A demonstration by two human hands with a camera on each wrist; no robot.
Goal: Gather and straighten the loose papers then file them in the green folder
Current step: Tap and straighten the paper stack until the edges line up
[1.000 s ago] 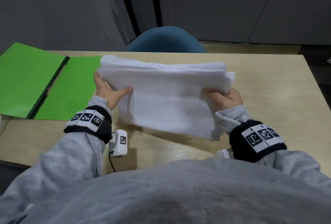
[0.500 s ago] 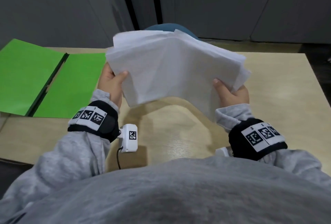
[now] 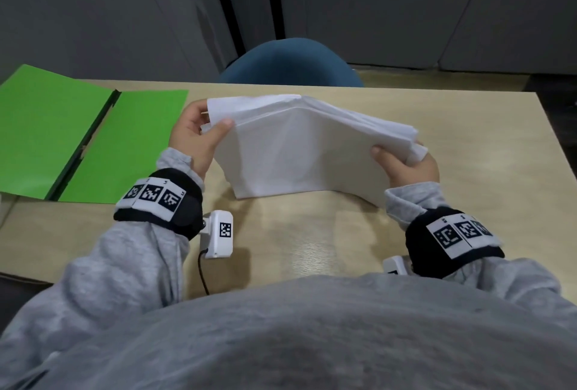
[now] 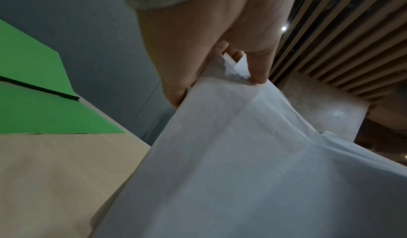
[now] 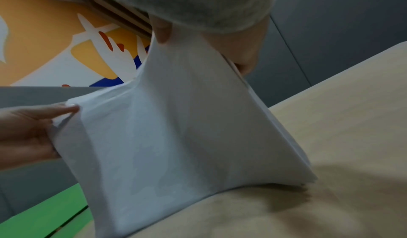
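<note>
Clearly the step in hand is the straightening: the papers (image 3: 299, 146) are gathered into one stack and held on edge between both hands, their lower long edge touching the worktop (image 3: 312, 233) near the left side and arching clear of it toward the right. The left hand (image 3: 196, 136) pinches the stack's upper left corner, thumb on the near face and fingers behind. The right hand (image 3: 406, 168) grips the right end lower down, thumb in front, fingers curled round behind. The sheets are not yet square: the top edges fan apart toward the right hand, and the stack bows in the middle.

The green folder (image 3: 62, 140) lies open and flat just beyond the left hand, on its outer side, apart from the papers and with nothing filed in it.

By my reading, the next move calls for loosening both grips enough to let the sheets drop level, tapping the long edge on the worktop until the edges line up. Only then should the stack be carried leftward, past the left hand, and laid on the folder's nearer leaf.
</note>
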